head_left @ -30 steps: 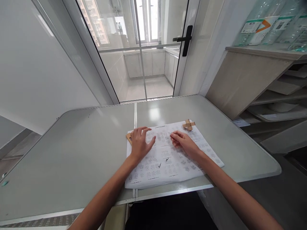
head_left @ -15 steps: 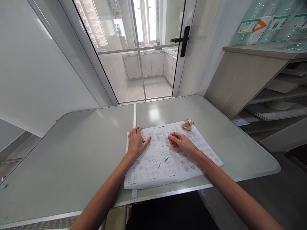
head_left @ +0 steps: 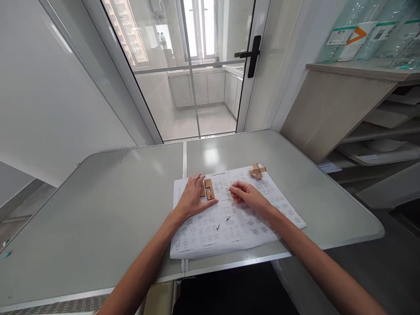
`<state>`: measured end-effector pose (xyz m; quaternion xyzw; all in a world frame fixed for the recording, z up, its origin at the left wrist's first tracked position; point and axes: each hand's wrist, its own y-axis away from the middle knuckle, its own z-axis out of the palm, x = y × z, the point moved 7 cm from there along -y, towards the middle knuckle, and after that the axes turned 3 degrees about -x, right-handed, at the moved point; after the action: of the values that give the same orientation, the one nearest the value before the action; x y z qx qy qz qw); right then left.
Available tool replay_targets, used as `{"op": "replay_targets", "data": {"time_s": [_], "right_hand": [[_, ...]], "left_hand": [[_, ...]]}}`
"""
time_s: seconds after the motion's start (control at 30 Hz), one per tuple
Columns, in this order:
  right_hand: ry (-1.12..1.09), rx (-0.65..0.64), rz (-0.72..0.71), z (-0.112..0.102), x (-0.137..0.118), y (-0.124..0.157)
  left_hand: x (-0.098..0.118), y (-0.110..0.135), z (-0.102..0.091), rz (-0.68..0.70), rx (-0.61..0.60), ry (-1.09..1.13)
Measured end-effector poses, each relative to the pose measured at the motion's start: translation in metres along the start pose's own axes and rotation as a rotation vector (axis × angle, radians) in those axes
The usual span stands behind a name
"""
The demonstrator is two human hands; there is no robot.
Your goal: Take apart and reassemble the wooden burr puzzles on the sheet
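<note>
My left hand [head_left: 192, 197] lies palm down over the left part of a printed paper sheet [head_left: 203, 245], its thumb spread away from the fingers. Beside its fingertips and thumb, a flat notched wooden puzzle piece [head_left: 210, 195] with a dark mark lies on the sheet. A second wooden piece [head_left: 202, 190] shows next to it, partly covered by my fingers. Over the middle of the sheet, my right hand [head_left: 243, 192] has its fingers curled together in a pinch; whatever is in them is hidden. Near the sheet's far right corner sits a cross-shaped assembly of wooden pieces [head_left: 257, 171].
The sheet rests on a grey-green table [head_left: 98, 218] with a seam down it. Behind is a glass door with a black handle [head_left: 252, 56]. At right stands a shelf unit [head_left: 344, 96] with plastic bottles [head_left: 364, 39] on top. A small teal object [head_left: 6, 254] lies far left.
My left hand has shifted slightly right, and two wooden pieces now show by its fingers where only a bit of one showed before. My right hand has stayed nearly still.
</note>
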<state>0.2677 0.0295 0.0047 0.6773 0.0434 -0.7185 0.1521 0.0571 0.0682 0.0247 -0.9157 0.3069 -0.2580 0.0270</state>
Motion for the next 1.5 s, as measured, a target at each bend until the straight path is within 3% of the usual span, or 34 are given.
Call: {"op": "replay_targets", "data": {"time_s": [0.13,0.27,0.43,0.57,0.83,1.17,1.4,1.5], "right_hand": [[0.087,-0.003,-0.048,0.001,0.000,-0.002],[0.411,0.067,-0.233,0.003,-0.007,-0.002],[0.751,0.068,-0.479,0.017,-0.011,0.005],[0.877,0.041,-0.492,0.022,-0.004,0.004],[0.870,0.111,-0.439,0.013,-0.003,0.001],[0.747,0.181,-0.378,0.000,-0.002,0.001],[0.534,0.216,-0.201,-0.013,0.014,-0.009],[0.444,0.210,-0.192,-0.015,0.016,-0.011]], "left_hand": [[0.017,0.003,0.005,0.105,-0.068,0.099],[0.033,0.005,0.005,0.199,-0.095,0.126],[0.024,0.003,0.000,0.205,-0.069,0.028],[0.011,0.000,-0.008,0.164,-0.061,-0.015],[-0.014,-0.003,-0.026,0.036,-0.023,-0.154],[-0.012,-0.007,-0.015,0.059,0.063,-0.241],[-0.014,-0.003,-0.016,-0.217,0.077,0.069],[-0.007,-0.001,-0.012,-0.235,0.060,0.179]]}}
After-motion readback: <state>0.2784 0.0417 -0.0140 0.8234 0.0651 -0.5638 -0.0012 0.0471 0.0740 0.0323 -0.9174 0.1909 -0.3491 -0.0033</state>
